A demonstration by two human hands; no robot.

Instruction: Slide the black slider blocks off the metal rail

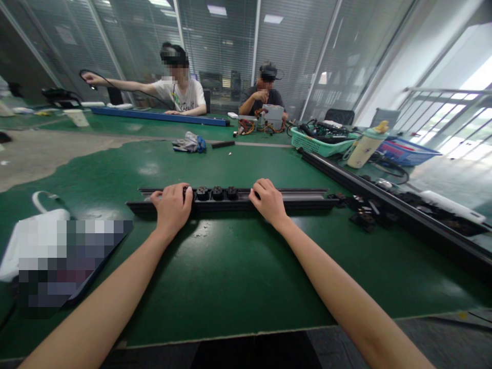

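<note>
A long black metal channel [230, 206], like a power strip housing, lies crosswise on the green table in front of me. Three black socket modules [217, 193] sit in a row inside its middle. My left hand [172, 206] is closed over the channel just left of them, with a dark module partly visible between thumb and fingers. To the right of the row, my right hand [269, 201] has its fingers curled into the channel around a small dark piece, mostly hidden by the hand.
Loose black parts [363, 212] lie beyond the channel's right end, beside a longer black rail [384, 200]. A phone [82, 271] and white charger [38, 241] are at left. Gloves [190, 143], a green basket [319, 142] and two people [184, 92] are farther back.
</note>
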